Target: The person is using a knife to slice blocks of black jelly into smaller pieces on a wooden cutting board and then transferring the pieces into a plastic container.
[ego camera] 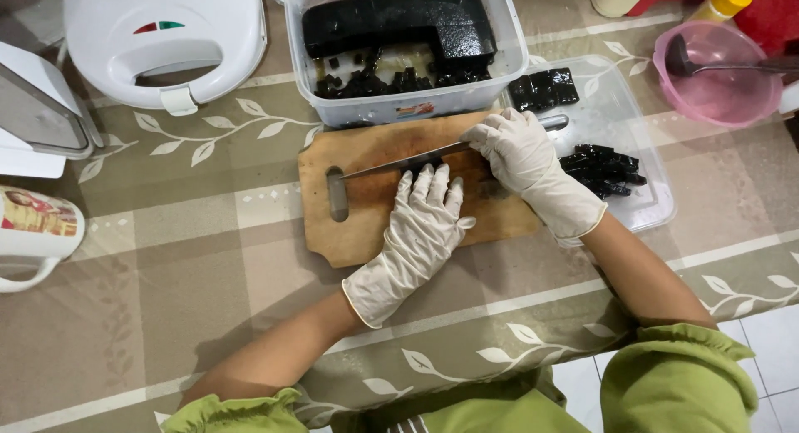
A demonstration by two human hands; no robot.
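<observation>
Both hands wear white gloves. My right hand (526,162) grips the handle of a long knife (399,161), whose blade lies across the wooden cutting board (366,212) pointing left. My left hand (424,221) rests flat on the board just below the blade, fingers spread. Any piece under the hands is hidden. Behind the board stands a clear tub (408,104) with a large block of black jelly (391,21) and several small cubes. To the right, a clear lid (641,141) carries cut black jelly pieces (603,171).
A white sandwich maker (162,37) sits at the back left, a white appliance (37,116) and a mug (33,229) at the left edge. A pink bowl (720,79) with a ladle stands back right. A leaf-patterned cloth covers the table.
</observation>
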